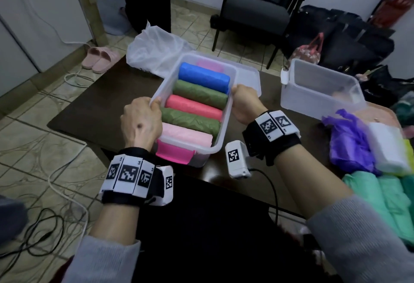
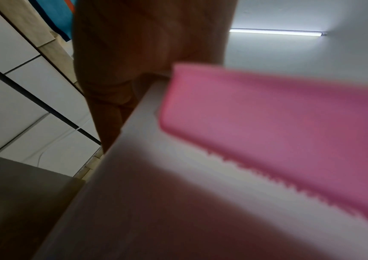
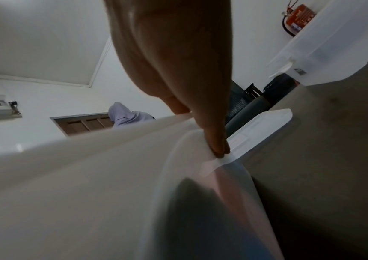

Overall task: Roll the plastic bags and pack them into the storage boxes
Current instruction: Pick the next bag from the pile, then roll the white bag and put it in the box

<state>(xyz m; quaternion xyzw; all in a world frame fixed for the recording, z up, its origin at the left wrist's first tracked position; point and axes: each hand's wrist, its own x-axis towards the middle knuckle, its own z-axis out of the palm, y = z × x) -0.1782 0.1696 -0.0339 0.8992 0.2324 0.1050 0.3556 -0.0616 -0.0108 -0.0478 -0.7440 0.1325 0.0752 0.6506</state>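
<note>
Head view first: the person has both hands on a translucent white plastic storage box [image 1: 226, 123] sitting on the dark brown table [image 1: 94, 112]. The left hand [image 1: 141, 123] is hooked over the near-left rim, fingers curled onto the edge; the right hand [image 1: 243, 105] grips the opposite long rim, thumb on top and the fingers hidden down the outer wall. Holding it on both sides like that looks to me like steadying or getting ready to shift a full box, since it would tip if taken by one edge.

Inside, the rolled plastic bags lie side by side across the width, each touching the next: a blue roll [image 1: 203, 78] farthest, then an olive green roll [image 1: 200, 94], a coral roll [image 1: 193, 106], a second green roll [image 1: 190, 121] and a pale pink roll [image 1: 187, 135] nearest. Packed crosswise, they hold one another shut. A bright pink latch [image 1: 174, 153] hangs on the near end of the box; the left wrist view shows it blurred and very close.

To the right stands a second clear storage box [image 1: 322, 89], apparently almost empty, well apart from the first. Loose bags wait at the table's right edge: a crumpled purple bag [image 1: 349, 143], mint green rolled bags [image 1: 380, 197]. A loose white bag [image 1: 154, 49] lies behind the filled box. My guess is this box is done and the next one comes into use.
</note>
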